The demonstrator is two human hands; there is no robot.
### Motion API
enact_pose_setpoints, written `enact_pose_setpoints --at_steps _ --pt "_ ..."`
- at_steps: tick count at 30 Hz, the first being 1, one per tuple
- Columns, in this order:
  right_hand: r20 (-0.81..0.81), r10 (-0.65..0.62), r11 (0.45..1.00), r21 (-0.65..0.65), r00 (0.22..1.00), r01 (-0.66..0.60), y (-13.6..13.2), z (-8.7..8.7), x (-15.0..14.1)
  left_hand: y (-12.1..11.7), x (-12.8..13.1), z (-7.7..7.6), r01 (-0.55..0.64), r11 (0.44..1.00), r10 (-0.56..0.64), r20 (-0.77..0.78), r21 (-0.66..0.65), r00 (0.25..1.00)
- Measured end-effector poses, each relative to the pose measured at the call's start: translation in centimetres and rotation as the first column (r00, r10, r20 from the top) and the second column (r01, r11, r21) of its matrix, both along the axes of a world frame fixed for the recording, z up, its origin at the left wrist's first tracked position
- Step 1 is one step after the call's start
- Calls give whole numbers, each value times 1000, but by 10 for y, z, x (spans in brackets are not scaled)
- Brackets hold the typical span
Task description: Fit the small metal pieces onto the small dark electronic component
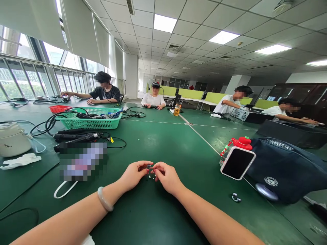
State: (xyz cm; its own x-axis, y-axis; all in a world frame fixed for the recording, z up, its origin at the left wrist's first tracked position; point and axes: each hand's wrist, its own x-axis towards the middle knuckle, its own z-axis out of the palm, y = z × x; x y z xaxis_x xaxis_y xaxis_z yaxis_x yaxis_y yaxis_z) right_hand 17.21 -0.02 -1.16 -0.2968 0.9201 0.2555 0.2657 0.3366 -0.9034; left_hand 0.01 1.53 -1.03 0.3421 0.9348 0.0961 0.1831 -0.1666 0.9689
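Over the green tabletop point(150, 211), my left hand point(134, 175) and my right hand point(167, 177) meet fingertip to fingertip. My left thumb and index finger pinch a tiny dark beaded-looking piece point(149, 166); its exact kind is too small to tell. The fingers of my right hand are closed at a small dark-and-white bit point(154, 176), partly hidden by the fingertips. Just below and between the hands a tiny white piece point(149, 177) shows. A pale bangle point(104, 199) circles my left wrist.
Left: a green basket point(92, 123) with cables, black tools point(79, 137), a blurred pouch-like item point(84, 163) and a cream pot point(12, 140). Right: a phone point(238, 163) leaning by a red-lidded bottle point(241, 143), a navy bag point(283, 170) and earbuds point(236, 197). Several people sit around the tables.
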Motion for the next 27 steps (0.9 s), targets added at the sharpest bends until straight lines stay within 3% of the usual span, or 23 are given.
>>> enact_pose_setpoints --at_steps 6,16,27 --pt "28 -81 997 -15 996 81 2 -2 2 -7 3 7 23 999 -25 -70 -32 997" --pt "155 -132 988 101 979 117 -2 0 -2 -13 3 13 41 991 -13 -212 130 977" --pt "375 -205 944 320 904 82 -5 0 -4 -14 2 12 29 986 6 -209 167 978"
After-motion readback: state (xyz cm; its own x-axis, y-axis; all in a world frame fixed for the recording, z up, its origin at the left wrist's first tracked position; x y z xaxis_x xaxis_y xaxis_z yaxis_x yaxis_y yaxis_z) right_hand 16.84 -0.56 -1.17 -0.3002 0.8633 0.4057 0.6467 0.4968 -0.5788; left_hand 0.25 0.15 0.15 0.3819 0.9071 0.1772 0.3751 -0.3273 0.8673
